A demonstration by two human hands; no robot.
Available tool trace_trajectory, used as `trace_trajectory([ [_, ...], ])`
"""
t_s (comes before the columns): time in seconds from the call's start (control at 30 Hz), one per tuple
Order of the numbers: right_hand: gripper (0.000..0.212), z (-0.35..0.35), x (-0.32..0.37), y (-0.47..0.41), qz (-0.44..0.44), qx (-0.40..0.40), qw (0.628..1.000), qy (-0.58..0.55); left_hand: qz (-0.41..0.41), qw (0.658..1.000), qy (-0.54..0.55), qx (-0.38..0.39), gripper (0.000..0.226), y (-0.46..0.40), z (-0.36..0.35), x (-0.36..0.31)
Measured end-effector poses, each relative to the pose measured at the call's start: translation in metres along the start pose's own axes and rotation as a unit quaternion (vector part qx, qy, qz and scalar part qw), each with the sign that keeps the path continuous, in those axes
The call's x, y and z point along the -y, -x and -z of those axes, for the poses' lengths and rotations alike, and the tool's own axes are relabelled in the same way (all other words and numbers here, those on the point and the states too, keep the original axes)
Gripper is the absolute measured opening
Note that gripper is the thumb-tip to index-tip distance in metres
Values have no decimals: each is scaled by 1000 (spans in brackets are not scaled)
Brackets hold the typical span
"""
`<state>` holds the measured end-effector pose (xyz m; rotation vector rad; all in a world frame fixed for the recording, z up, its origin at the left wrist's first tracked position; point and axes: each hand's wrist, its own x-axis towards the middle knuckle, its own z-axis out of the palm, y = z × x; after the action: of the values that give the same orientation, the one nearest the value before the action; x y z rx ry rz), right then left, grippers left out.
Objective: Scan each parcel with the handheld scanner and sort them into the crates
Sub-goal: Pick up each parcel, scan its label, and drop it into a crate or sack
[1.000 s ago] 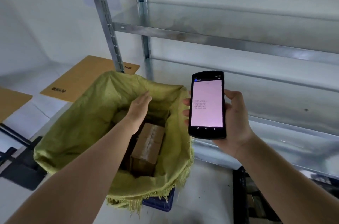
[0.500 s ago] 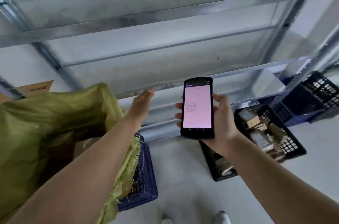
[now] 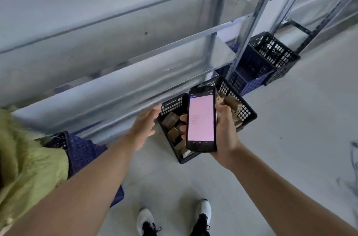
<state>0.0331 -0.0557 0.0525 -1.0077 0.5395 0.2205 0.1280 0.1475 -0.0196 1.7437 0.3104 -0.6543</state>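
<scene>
My right hand (image 3: 224,135) grasps the handheld scanner (image 3: 201,118), its pink screen facing me, above the black crate (image 3: 246,112) of brown parcels (image 3: 171,119) on the floor. My left hand (image 3: 144,127) reaches out, released, fingers straight.

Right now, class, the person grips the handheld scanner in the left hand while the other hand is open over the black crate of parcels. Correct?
No. The head view shows the right hand gripping the handheld scanner; the left hand is open beside the black crate of parcels.
</scene>
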Motion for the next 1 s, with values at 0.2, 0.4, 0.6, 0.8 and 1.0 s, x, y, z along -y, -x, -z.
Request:
trace_trajectory([
  [0.2,65,69,-10,-46,-44,-35,998,-12,21,999,-11,40,40,-61,-67,20],
  [0.4,61,117,-44,-129,-61,-102,992,-41,49,996,-29,75,40,-155,-106,66],
  [0.6,63,164,-108,-214,-101,-139,982,-75,89,991,-60,80,42,-243,-139,144],
  [0.8,71,219,-187,-289,-144,-140,977,-74,121,983,-110,78,48,-319,-163,243],
  [1.0,71,271,-277,-368,-177,-129,975,-34,66,959,-265,77,70,-397,-181,368],
])
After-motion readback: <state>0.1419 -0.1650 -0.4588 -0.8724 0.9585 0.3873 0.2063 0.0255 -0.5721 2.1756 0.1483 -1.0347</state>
